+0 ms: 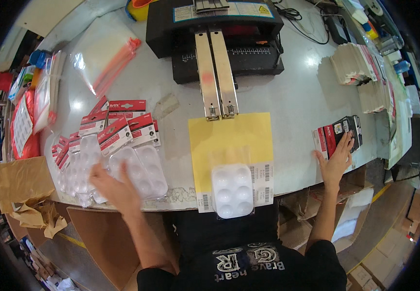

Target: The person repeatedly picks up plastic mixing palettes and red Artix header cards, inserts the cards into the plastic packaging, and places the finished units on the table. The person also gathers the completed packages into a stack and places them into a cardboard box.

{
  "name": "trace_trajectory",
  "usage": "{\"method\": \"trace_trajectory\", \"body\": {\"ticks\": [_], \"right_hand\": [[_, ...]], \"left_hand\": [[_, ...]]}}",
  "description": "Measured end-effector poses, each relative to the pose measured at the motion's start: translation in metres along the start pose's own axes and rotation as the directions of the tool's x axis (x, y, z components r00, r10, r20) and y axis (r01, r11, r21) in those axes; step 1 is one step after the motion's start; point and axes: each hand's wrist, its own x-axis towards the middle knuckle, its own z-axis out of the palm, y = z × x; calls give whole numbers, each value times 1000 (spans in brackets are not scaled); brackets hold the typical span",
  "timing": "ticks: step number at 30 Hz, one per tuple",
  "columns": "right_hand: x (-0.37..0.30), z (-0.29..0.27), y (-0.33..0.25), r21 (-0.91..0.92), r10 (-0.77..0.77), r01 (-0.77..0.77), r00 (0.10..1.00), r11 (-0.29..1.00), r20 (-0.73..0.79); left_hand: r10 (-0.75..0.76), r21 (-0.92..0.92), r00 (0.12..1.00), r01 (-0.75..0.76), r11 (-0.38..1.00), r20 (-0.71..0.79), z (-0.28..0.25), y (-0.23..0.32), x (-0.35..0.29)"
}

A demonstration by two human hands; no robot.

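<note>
My left hand [115, 190] is slightly blurred, its thumb and fingers apart, above a heap of bagged white plastic paint palettes [152, 169] with red-and-white header cards [115, 136]. No held thing shows in it. At the right, my right hand [335, 162] lies with spread fingers on a small stack of red, white and black cards [325, 139]. In the middle, in front of my body, a white palette with round wells [232, 190], seemingly in a clear bag, rests on a yellow sheet [214, 140] and barcode label sheets [263, 182].
A black machine [214, 43] with two metal rails [215, 77] stands at the back, its rails reaching the yellow sheet. Clear bags [103, 53] lie back left. Stacked cards [353, 63] stand back right. Brown paper [20, 182] hangs at the left edge; cardboard boxes [103, 242] sit below the table.
</note>
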Motion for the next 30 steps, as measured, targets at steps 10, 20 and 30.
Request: {"method": "trace_trajectory", "body": {"ticks": [10,20,30], "right_hand": [[-8,11,-2,194,25,6,987,981,-157],[-4,-103,-109,970,-367,-155,905,188,216],[19,-117,-150,929,-728,-133,586,346,355]], "left_hand": [[231,-675,846,188,713,480,24,80,-109],[350,-682,590,676,278,728,-29,101,-93],[366,-687,584,659,307,724,-35,98,-79]]}}
